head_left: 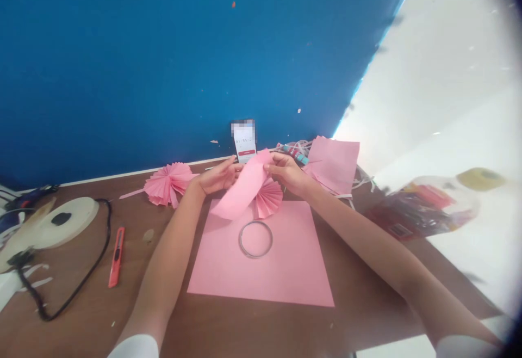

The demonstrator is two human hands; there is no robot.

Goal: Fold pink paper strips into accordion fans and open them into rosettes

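Note:
Both hands hold a pink paper strip [243, 189] up over the table. My left hand [217, 177] pinches its left edge and my right hand [287, 174] pinches its top right end. Behind the strip, under my right hand, a folded pink paper fan [269, 198] lies on the table. Below the hands a flat pink paper sheet [265, 257] is spread on the brown table, with a thin metal ring [255, 239] resting on it. A second pleated pink fan [168, 184] sits to the left of my left hand.
A phone [245, 141] leans on the blue wall. Pink sheets [335, 163] are stacked at the right, near a clear bag of supplies [420, 205]. At the left lie a red utility knife [116, 256], a black cable [84, 279] and a white tape roll [55, 223].

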